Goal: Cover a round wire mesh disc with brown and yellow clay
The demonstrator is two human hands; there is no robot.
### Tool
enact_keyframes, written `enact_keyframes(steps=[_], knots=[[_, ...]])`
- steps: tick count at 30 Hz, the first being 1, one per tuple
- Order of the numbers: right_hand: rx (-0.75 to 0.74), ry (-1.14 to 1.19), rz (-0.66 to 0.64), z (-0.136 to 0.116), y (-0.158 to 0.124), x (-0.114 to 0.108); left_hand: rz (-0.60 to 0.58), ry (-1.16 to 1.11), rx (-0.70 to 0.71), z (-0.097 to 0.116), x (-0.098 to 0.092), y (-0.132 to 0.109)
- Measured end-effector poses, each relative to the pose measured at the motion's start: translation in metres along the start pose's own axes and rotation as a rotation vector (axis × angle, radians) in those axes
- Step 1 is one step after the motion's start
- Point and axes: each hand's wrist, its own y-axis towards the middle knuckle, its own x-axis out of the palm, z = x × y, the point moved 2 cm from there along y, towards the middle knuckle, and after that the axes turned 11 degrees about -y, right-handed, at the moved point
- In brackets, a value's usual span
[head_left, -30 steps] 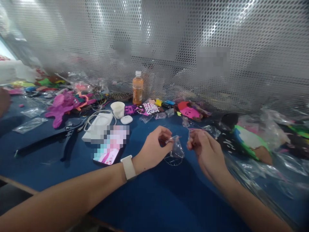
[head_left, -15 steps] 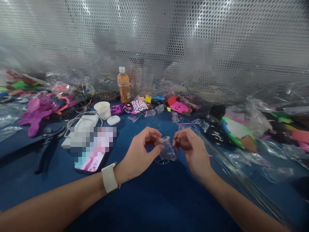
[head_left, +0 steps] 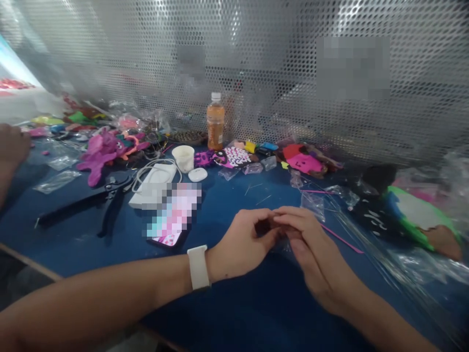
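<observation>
My left hand (head_left: 244,244), with a white band at the wrist, is closed in a pinch at the middle of the blue table (head_left: 234,313). Against its fingertips rest the bent fingers of my right hand (head_left: 317,254), pressed together. Between and below the hands a bit of a small clear plastic bag (head_left: 283,247) shows; most of it is hidden by the fingers. Thin pink sticks (head_left: 342,238) and long clear strands (head_left: 370,254) lie just right of my right hand. A phone (head_left: 176,215) lies left of my left hand.
Black-handled pliers (head_left: 110,200), a white box with a cable (head_left: 156,183), a white cup (head_left: 183,159) and an orange drink bottle (head_left: 216,122) stand or lie behind. Colourful clay pieces (head_left: 302,161) line the perforated metal wall (head_left: 264,63). Another person's hand (head_left: 12,149) is at far left.
The view has turned left, so things sit further right. My right hand has closed in to meet my left, covering the plastic bag. Another person's hand has come into view at left.
</observation>
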Motion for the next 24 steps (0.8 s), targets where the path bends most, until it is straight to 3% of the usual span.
enact_keyframes(steps=[11, 15, 19, 24], knots=[[0.169, 0.024, -0.048, 0.007, 0.000, -0.001, -0.033, 0.040, -0.035, 0.014, 0.000, 0.003], [0.300, 0.061, 0.128, 0.004, 0.004, -0.007, -0.008, 0.153, -0.054, 0.012, 0.000, 0.002], [0.426, 0.243, 0.327, 0.005, 0.007, -0.015, 0.032, 0.278, 0.004, 0.014, -0.001, 0.001], [0.364, 0.128, 0.171, 0.001, 0.009, -0.017, 0.033, 0.213, -0.026, 0.016, 0.000, 0.001]])
